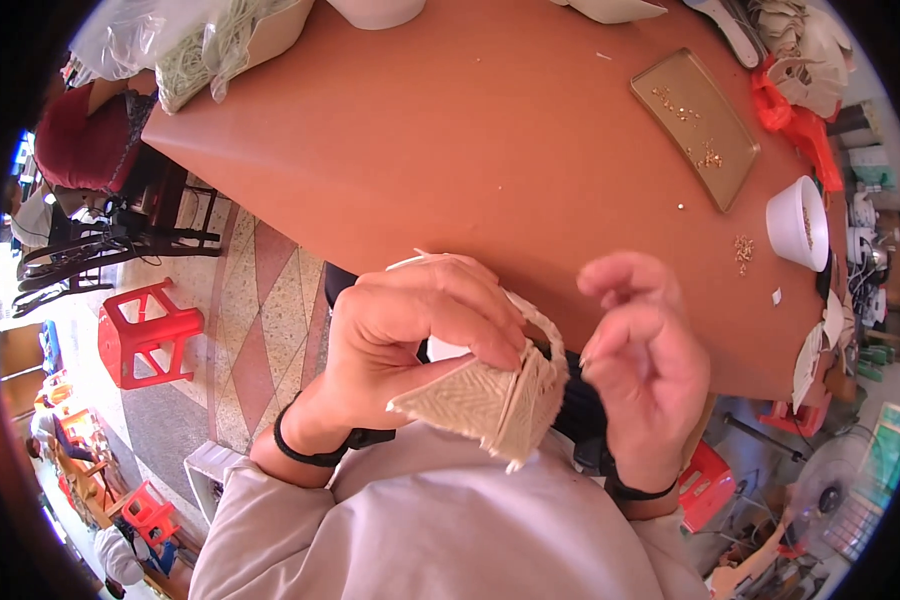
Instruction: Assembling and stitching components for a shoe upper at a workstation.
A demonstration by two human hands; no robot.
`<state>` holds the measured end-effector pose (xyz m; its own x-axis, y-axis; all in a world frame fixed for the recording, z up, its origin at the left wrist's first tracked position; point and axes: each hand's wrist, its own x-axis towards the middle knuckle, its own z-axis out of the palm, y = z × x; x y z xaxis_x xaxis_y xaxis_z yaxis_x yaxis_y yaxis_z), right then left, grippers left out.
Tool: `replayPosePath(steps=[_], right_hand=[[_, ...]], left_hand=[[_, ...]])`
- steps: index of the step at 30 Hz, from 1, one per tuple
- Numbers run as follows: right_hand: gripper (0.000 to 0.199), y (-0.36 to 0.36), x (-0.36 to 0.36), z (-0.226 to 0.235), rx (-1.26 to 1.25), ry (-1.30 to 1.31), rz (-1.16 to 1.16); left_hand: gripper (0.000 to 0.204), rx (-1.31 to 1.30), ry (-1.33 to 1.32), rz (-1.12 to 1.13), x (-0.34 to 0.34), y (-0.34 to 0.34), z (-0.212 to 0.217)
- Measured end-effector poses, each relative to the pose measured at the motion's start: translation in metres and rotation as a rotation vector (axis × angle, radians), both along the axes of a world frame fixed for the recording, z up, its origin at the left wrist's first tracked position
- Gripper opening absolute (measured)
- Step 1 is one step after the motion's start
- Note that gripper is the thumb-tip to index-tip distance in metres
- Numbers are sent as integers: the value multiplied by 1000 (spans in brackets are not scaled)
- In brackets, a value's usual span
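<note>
My left hand (pixel 425 315) is closed around a small beige woven piece (pixel 470 400), which looks like a little bag with a herringbone weave. A braided strip (pixel 545 325) curves along its upper right edge like a handle. The piece is held tilted above my lap, just off the table's near edge. To its right, my right hand (pixel 650 355) is raised and apart from it. Its thumb and forefinger come together in a pinch, with the other fingers curled. Whatever is between those fingertips, if anything, is too small to make out.
On the brown table (pixel 450 150) lies a gold tray (pixel 695 130) with small gold bits. A white cup (pixel 798 224) lies tipped beside a little pile of gold bits (pixel 743 254). Pale green strands (pixel 205 60) sit in plastic at the far left. A red stool (pixel 150 335) stands left.
</note>
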<state>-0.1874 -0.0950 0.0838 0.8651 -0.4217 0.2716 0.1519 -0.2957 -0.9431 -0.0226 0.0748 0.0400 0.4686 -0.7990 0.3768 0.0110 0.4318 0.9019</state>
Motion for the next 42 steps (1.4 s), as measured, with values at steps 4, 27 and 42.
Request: replayPosePath(steps=[4, 27, 42], right_hand=[[20, 6, 5, -16, 503, 16, 294], [15, 33, 9, -19, -518, 63, -158], [17, 19, 7, -12, -430, 98, -273]], left_hand=[[7, 30, -287, -8, 8, -1, 12], [31, 165, 1100, -286, -6, 13, 14], [18, 408, 742, -180, -10, 6, 7]])
